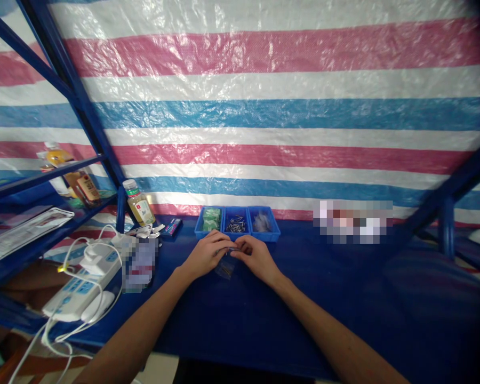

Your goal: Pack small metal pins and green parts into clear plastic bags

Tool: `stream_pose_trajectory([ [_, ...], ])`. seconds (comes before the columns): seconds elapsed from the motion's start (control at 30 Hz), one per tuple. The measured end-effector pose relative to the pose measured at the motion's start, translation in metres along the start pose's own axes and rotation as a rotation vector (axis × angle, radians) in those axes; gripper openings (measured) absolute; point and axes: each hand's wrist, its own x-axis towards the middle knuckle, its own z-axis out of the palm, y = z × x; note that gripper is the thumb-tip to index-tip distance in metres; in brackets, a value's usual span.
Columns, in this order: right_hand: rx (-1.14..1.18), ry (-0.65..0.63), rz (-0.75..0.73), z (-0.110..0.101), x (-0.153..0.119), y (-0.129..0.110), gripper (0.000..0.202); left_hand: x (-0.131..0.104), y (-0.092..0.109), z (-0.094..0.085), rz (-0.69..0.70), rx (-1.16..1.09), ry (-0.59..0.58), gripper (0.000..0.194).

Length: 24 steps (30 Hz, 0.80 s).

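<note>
My left hand (pixel 210 254) and my right hand (pixel 256 257) meet over the blue table (pixel 240 314), fingertips pinched close together. Between them is something thin and small that I cannot make out. Just below my left fingers lies a small clear plastic bag (pixel 224 270) with a few thin brownish pieces inside. Directly behind the hands stand three blue bins side by side. Green packets (pixel 212 219) fill the left one, loose metal screws (pixel 236 224) the middle one, and clear plastic bags (pixel 261 223) the right one.
To the left are a power strip (pixel 74 293) with tangled white cables, a white mouse (pixel 98 307), a bottle (pixel 139 205) and a small dark blue box (pixel 172 228). Blue metal posts frame both sides. A striped plastic sheet (pixel 264 122) hangs behind.
</note>
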Motion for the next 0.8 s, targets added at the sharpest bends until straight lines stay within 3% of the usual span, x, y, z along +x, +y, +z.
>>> stream_pose_trajectory([
  [0.2, 0.342, -0.065, 0.105, 0.003, -0.002, -0.006, 0.035, 0.001, 0.004, -0.002, 0.0, 0.009, -0.023, 0.021],
  [0.43, 0.332, -0.086, 0.069, 0.005, -0.005, -0.009, 0.035, -0.002, -0.001, 0.003, -0.081, -0.023, -0.005, 0.023],
  [0.6, 0.354, -0.033, 0.092, 0.008, -0.002, 0.001, 0.028, -0.005, -0.004, 0.008, -0.129, -0.038, 0.022, 0.023],
  [0.8, 0.53, 0.056, 0.135, 0.008, 0.001, 0.004, 0.041, -0.005, -0.006, 0.008, -0.16, -0.039, 0.078, 0.025],
])
